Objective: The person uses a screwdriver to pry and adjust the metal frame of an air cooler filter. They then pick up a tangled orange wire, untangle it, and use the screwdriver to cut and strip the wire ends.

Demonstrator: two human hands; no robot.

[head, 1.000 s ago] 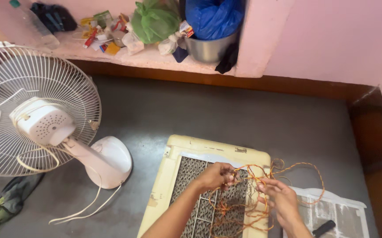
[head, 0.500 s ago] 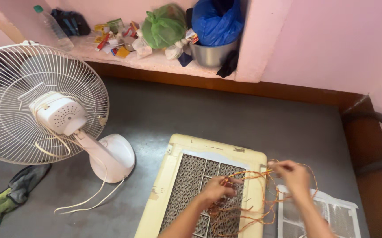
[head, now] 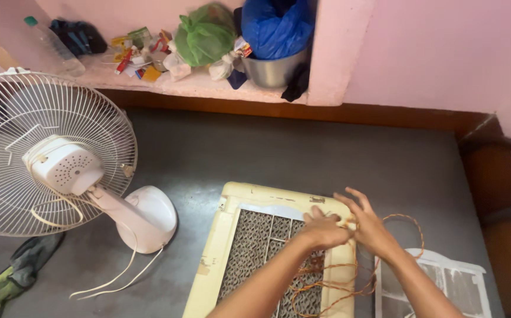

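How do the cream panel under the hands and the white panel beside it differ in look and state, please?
The cream panel is yellowed, with a dark honeycomb-like pad in its openings; the white panel is cleaner, its openings pale. Orange wire lies tangled over the cream panel, where the left hand and right hand meet; the white panel is untouched. Both lie flat on the grey floor.

Colours near the hands
Orange-brown wire, cream panel with grey honeycomb mesh; left of them, a white fan, grey floor.

Open grey floor ahead, fan blocking left
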